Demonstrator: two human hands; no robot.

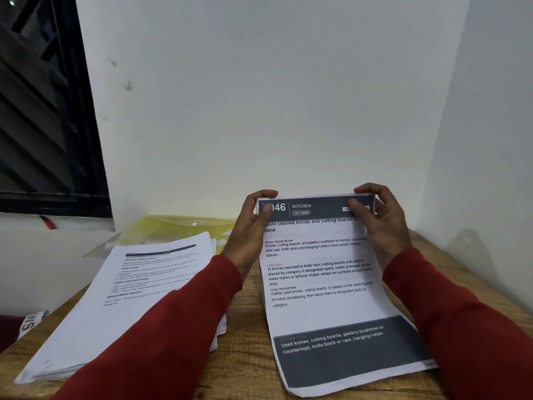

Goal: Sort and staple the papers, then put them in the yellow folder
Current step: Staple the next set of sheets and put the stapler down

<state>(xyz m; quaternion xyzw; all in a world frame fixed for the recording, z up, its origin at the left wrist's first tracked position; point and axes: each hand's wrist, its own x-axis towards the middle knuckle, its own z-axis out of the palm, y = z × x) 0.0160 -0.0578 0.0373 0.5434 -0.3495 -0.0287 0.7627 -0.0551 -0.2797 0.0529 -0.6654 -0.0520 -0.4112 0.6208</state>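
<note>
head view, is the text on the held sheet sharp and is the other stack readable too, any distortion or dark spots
Head view: print on the held sheet is sharp and legible between the left hand and right hand; text on the paper stack is softer, only headings readable; wide-angle lens bends the table edges outward; window is dark, light on the wall dim and even.

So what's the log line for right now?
hands: left hand, right hand pinch kitchen sheet top | stack: on table | yellow folder: behind stack | stapling: not yet
</note>
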